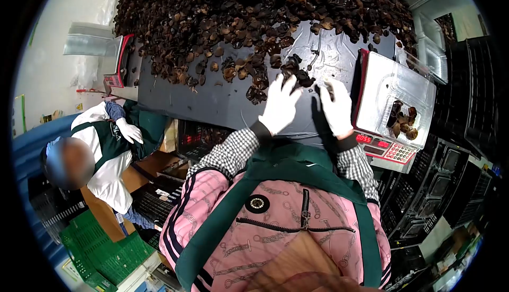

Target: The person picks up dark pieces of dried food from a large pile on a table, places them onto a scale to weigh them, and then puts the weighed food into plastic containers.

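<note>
Left hand (279, 105), spread, is at one dark clump (293, 65); right hand (336, 107), half-curled, grip unclear; two scales (368, 106) flank them.

1. On the right weighing scale (366, 113), the red display (363, 139) shows digits which look like 0055; a decimal point after the first zero is possible.
2. Its second red window (383, 144) is also lit, but the number is too blurred.
3. The keypad (405, 153) has markings too small for reading.
4. On the wall stands a yellow triangular sign (79, 107), its symbol unclear.
5. The left scale's lit panel (113, 80) is not readable.
</note>
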Demonstrator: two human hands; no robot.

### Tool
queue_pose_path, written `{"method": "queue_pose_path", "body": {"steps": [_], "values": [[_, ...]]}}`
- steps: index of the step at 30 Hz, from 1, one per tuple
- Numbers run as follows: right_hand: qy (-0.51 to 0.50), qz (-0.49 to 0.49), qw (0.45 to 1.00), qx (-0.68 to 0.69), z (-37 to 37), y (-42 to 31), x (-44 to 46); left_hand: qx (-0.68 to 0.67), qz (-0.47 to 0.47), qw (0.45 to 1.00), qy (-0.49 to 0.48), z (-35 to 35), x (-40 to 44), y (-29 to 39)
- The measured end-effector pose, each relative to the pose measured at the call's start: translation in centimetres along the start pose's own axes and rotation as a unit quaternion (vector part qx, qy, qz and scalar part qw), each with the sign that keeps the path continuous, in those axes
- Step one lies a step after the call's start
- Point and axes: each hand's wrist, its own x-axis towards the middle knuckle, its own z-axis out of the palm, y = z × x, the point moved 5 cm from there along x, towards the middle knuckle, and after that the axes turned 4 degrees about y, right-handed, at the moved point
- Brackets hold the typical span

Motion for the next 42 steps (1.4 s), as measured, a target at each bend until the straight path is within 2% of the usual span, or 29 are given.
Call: {"method": "queue_pose_path", "body": {"steps": [2, 4, 8, 10, 12, 14, 15, 16, 17, 18, 20, 22, 23, 24, 26, 27, 28, 30, 32, 33, 34, 36, 37, 38, 40, 42], "values": [[0.002, -0.078, 0.994, -0.072, 2.9, 1.5, 0.5, -0.058, 0.016, 0.997, -0.040, 1.1, -2.5, 1.2], [-0.007, -0.122, 0.981, -0.151, 4.6, 2.0, 1.3, -0.096, 0.044, 0.994, -0.020, 1.1, -4.5, 2.3], [-0.026, -0.098, 0.967, -0.233, 5.7, 1.6, 2.5, -0.130, 0.067, 0.986, -0.079, -0.4, -5.0, 2.0], [-0.033, -0.131, 0.957, -0.258, 6.4, 2.4, 2.8, -0.147, 0.067, 0.982, -0.092, -1.4, -4.6, 1.6], [0.011, -0.145, 0.965, -0.217, 5.8, 2.4, 2.9, -0.176, 0.018, 0.984, -0.031, -2.8, -3.2, 0.0], [0.069, -0.103, 0.992, -0.030, 4.1, 1.6, 2.8, -0.123, -0.064, 0.990, -0.006, -3.8, -0.7, -2.6], [0.043, 0.025, 0.997, 0.066, 3.7, 2.5, 2.5, -0.121, -0.107, 0.987, 0.013, -3.3, 0.2, -4.3], [0.016, 0.152, 0.975, 0.159, 3.3, 3.0, 1.7, -0.119, -0.150, 0.981, 0.032, -2.6, 1.2, -5.9], [-0.008, 0.233, 0.946, 0.224, 2.4, 2.1, 1.2, -0.109, -0.078, 0.984, 0.120, -2.9, 2.5, -6.2], [-0.024, 0.243, 0.929, 0.278, 2.0, 3.4, 0.6, -0.064, -0.055, 0.989, 0.122, -2.6, 3.8, -6.2], [0.011, 0.285, 0.831, 0.477, 0.9, 1.5, -1.3, -0.024, -0.039, 0.997, 0.065, -1.2, 5.8, -6.6], [-0.021, 0.299, 0.829, 0.472, 0.1, 2.1, -3.0, -0.055, -0.016, 0.992, 0.114, -0.5, 6.6, -8.0], [-0.025, 0.302, 0.826, 0.474, -0.3, 2.0, -3.7, -0.124, -0.027, 0.972, 0.198, -0.9, 6.6, -8.7], [-0.031, 0.308, 0.823, 0.476, -0.5, 2.1, -4.5, -0.221, -0.096, 0.944, 0.225, -2.7, 6.7, -9.0], [-0.038, 0.301, 0.794, 0.527, -0.2, 2.1, -5.5, -0.397, -0.271, 0.860, 0.173, -4.4, 6.0, -11.2], [-0.050, 0.308, 0.823, 0.474, 0.0, 2.1, -5.7, -0.490, -0.326, 0.793, 0.157, -4.3, 5.2, -12.1], [-0.062, 0.315, 0.850, 0.419, 0.3, 2.0, -5.9, -0.574, -0.238, 0.766, 0.164, -5.0, 5.0, -12.2], [-0.094, 0.254, 0.937, 0.220, 1.5, 0.3, -5.5, -0.322, -0.260, 0.902, 0.121, -5.7, 3.7, -11.2], [-0.102, 0.035, 0.993, 0.036, 3.3, -0.9, -5.5, -0.176, -0.128, 0.966, 0.143, -5.3, 3.7, -7.7], [-0.124, -0.091, 0.985, -0.075, 3.7, -2.4, -5.4, -0.127, -0.111, 0.982, 0.088, -4.2, 3.4, -6.4], [-0.194, -0.093, 0.958, -0.188, 4.4, -3.5, -5.2, -0.078, -0.094, 0.992, 0.031, -3.2, 3.0, -5.4], [-0.237, -0.152, 0.921, -0.267, 6.2, -2.4, -5.5, 0.029, -0.078, 0.992, -0.091, -1.0, 2.4, -4.6], [-0.234, -0.161, 0.918, -0.278, 6.5, -2.0, -5.4, 0.039, -0.055, 0.995, -0.078, 0.2, 2.1, -5.0], [-0.229, -0.151, 0.924, -0.265, 6.4, -1.5, -5.4, 0.063, -0.069, 0.990, -0.107, 1.9, 1.9, -5.7], [-0.217, -0.130, 0.938, -0.239, 6.1, -0.3, -5.1, -0.006, -0.054, 0.998, -0.019, 0.4, 2.1, -5.6], [-0.080, -0.172, 0.976, -0.105, 5.0, 0.7, -5.0, -0.128, -0.125, 0.983, 0.040, -1.5, 2.9, -6.6]]}}
